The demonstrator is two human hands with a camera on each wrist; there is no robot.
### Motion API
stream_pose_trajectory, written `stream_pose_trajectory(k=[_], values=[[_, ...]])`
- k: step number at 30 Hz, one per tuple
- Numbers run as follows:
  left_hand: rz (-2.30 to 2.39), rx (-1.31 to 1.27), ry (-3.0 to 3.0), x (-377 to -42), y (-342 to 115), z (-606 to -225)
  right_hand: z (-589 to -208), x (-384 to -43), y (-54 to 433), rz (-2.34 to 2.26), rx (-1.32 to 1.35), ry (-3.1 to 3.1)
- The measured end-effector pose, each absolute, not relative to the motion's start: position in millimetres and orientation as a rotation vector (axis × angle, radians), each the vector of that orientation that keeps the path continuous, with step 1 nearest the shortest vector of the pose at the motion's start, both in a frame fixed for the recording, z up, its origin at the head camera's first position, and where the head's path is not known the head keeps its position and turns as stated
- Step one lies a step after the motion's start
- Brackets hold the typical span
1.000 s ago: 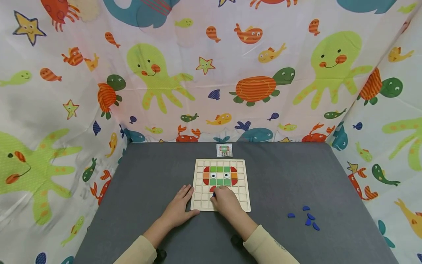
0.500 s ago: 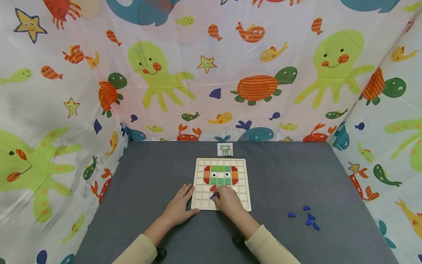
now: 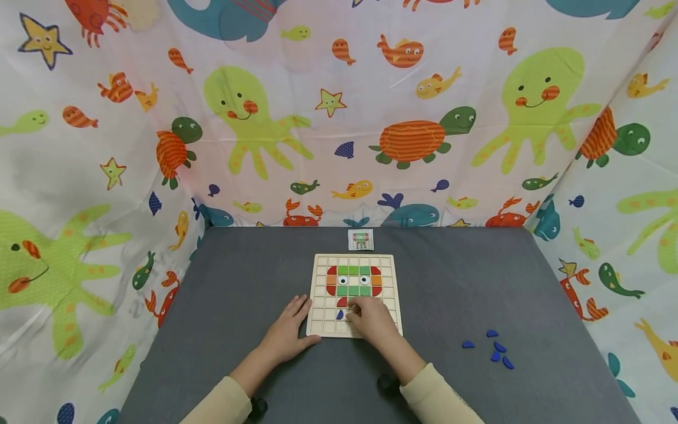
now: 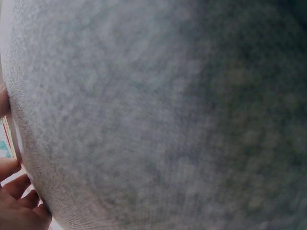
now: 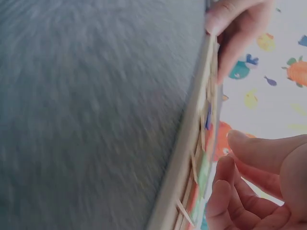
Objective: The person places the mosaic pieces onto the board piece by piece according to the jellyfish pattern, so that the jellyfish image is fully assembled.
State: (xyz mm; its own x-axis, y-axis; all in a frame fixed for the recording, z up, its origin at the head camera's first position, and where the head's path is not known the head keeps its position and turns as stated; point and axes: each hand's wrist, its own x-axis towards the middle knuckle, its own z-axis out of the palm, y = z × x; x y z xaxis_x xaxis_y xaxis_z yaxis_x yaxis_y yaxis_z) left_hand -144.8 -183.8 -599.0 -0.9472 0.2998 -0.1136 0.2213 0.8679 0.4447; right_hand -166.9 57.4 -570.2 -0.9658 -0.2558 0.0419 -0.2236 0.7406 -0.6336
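A square wooden grid board (image 3: pixel 323 265) lies on the grey cloth, bearing red, orange and green pieces and two round eye pieces. My left hand (image 3: pixel 286 333) rests on the cloth, its spread fingertips at the board's left edge. One blue half-round piece (image 3: pixel 339 315) stands on edge-like curve in a cell just below a red piece (image 3: pixel 341 302). Beside it, over the board, is my right hand (image 3: pixel 372 318), fingers loosely bent. In the right wrist view, the right thumb (image 5: pixel 256 148) and fingertips hold nothing, apart from the blue piece (image 5: pixel 208 115). The right hand hides several cells.
A small picture card (image 3: pixel 361 239) lies behind the board. Several loose blue pieces (image 3: pixel 495 356) are scattered on the cloth to the right. A curtain (image 3: pixel 328 147) printed with sea animals stands around the table. Cloth fills most of the left wrist view.
The right hand has let go of the blue piece and drawn slightly right; the piece now shows in its cell. The left hand has stayed at the board's edge.
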Motion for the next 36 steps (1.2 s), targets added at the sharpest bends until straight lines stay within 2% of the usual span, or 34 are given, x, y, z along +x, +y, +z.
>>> stream_pose_trajectory(k=[16, 36], values=[[0.665, 0.406, 2.855, -143.8, -186.1, -599.0, -532.8, -150.9, 131.4, -1.05, -0.107, 2.985], [0.65, 0.409, 2.859, -143.2, -184.3, -596.7, -542.4, -111.7, 249.6, -0.88, 0.048, 2.901]])
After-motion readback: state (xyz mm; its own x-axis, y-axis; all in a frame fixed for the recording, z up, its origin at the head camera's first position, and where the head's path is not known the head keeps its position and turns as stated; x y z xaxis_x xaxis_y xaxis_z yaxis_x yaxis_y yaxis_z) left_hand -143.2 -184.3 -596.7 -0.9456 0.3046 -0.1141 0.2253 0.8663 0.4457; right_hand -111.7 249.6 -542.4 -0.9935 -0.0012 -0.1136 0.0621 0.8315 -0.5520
